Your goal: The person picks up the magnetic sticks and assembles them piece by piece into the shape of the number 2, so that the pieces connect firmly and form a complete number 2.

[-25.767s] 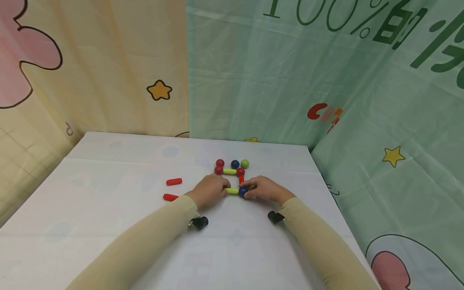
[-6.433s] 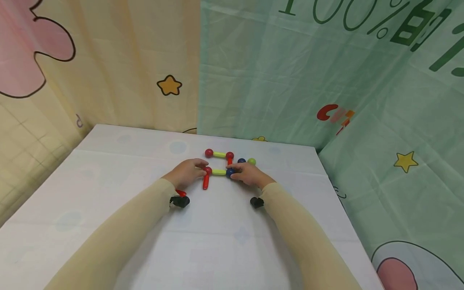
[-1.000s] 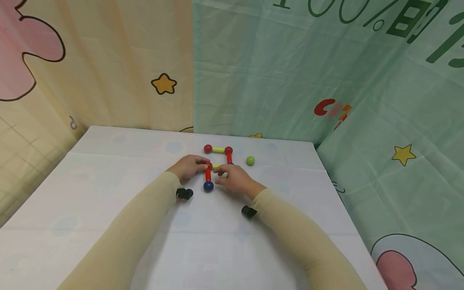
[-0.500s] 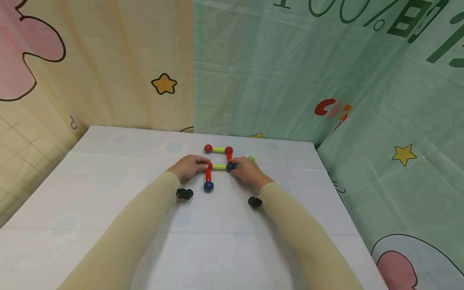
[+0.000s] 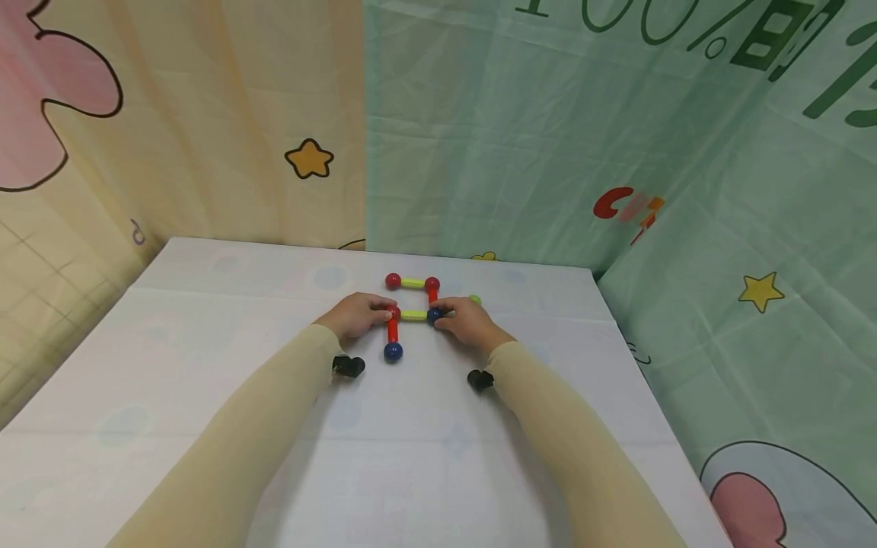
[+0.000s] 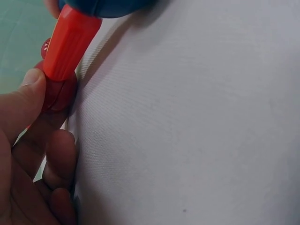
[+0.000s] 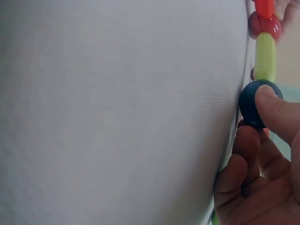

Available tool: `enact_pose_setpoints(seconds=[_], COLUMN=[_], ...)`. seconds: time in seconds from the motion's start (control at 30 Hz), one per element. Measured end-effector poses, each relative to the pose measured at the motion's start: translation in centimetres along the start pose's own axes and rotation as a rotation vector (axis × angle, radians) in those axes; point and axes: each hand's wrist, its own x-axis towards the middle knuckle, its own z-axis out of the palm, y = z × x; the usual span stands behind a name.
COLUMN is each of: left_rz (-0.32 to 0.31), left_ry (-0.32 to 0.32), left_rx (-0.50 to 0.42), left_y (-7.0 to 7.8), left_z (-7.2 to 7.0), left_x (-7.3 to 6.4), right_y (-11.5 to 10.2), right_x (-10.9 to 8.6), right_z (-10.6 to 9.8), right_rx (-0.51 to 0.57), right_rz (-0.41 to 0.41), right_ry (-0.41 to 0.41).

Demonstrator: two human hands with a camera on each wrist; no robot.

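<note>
A flat chain of coloured balls and sticks lies on the white table. My left hand (image 5: pixel 356 314) pinches its red ball (image 5: pixel 394 313) between thumb and fingers. From that ball a red stick (image 5: pixel 393 332) runs toward me to a blue ball (image 5: pixel 393 352), and a yellow-green stick (image 5: pixel 413 315) runs right to another blue ball (image 7: pixel 253 104). My right hand (image 5: pixel 470 323) pinches this second ball, thumb on top. Behind it, a partly covered red stick (image 5: pixel 432 295) leads to a red ball (image 5: pixel 432 284), joined by a yellow-green stick (image 5: pixel 412 283) to a red ball (image 5: pixel 393 281).
A loose green ball (image 5: pixel 476 300) shows partly behind my right hand. Printed curtains (image 5: pixel 479 152) stand behind and beside the white table (image 5: pixel 384 457). A small black camera sits at each wrist.
Loose red sticks and balls from earlier now belong to the longer chain. Within the last second my right hand moved back and right from the front red stick, onto the right blue ball.
</note>
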Motion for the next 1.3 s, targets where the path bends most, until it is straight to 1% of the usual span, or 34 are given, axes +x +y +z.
enact_pose_setpoints(seconds=[0.23, 0.37, 0.7, 0.93, 1.03, 1.13, 1.23, 1.3], left_rz=[-0.009, 0.003, -0.012, -0.02, 0.0, 0.052, 0.094, 0.108], left_ry=[-0.004, -0.003, -0.01, -0.032, -0.025, 0.005, 0.033, 0.034], left_rx=[-0.019, -0.012, -0.015, 0.018, 0.043, 0.097, 0.146, 0.167], left_y=[0.2, 0.0, 0.2, 0.4, 0.1, -0.6, -1.4, -2.0], left_z=[-0.3, -0.3, -0.4, -0.6, -1.1, -1.9, -2.8, -3.4], left_x=[-0.4, -0.3, -0.4, -0.6, -0.9, -1.4, -2.3, -3.1], right_y=[-0.1, -0.1, -0.2, 0.1, 0.2, 0.3, 0.4, 0.4], right_x=[0.0, 0.0, 0.1, 0.3, 0.3, 0.3, 0.3, 0.3], right_z=[-0.1, -0.1, -0.1, 0.0, 0.0, -0.1, -0.2, -0.3], right_rx=[0.003, 0.011, 0.004, 0.031, 0.044, 0.055, 0.065, 0.073], right_rz=[-0.021, -0.02, -0.014, 0.004, 0.002, -0.002, -0.006, -0.005], right_ry=[0.004, 0.003, -0.018, -0.03, -0.033, -0.033, -0.034, -0.037])
